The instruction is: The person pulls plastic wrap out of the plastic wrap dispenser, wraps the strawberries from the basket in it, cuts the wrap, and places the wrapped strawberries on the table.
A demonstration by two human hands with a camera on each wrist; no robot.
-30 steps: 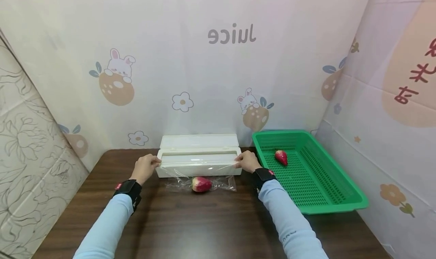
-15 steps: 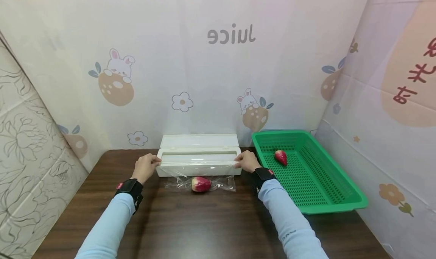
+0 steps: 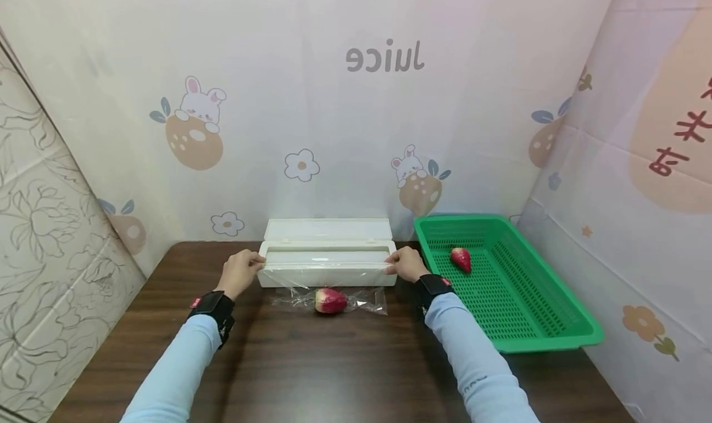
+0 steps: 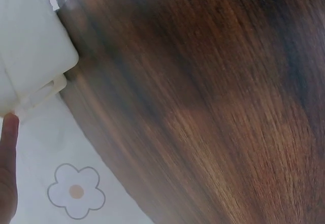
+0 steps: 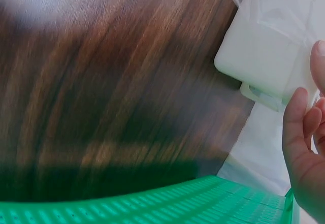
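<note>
A white plastic-wrap box [image 3: 328, 279] stands at the table's back with its lid raised. Clear plastic wrap [image 3: 371, 300] drapes from it over its front, reaching a red, pale-ended fruit [image 3: 330, 300] before it. My left hand [image 3: 239, 271] pinches the wrap at the box's left front corner. At the opposite corner my right hand [image 3: 408, 264] pinches it too. One left finger [image 4: 8, 158] shows against the box end [image 4: 35, 41] in the left wrist view; the thumb is out of sight there. In the right wrist view, thumb and fingers [image 5: 295, 122] meet the film's edge.
To the right stands a green basket [image 3: 517, 287] with another red fruit [image 3: 461, 260] inside; its left rim is close to my right hand. Behind the box hangs a printed cloth [image 3: 345, 132]. The dark wooden table [image 3: 328, 373] extends towards me.
The view has shifted slightly. Both hands stay at the box corners, and the wrap, the box and the fruit show no visible movement.
</note>
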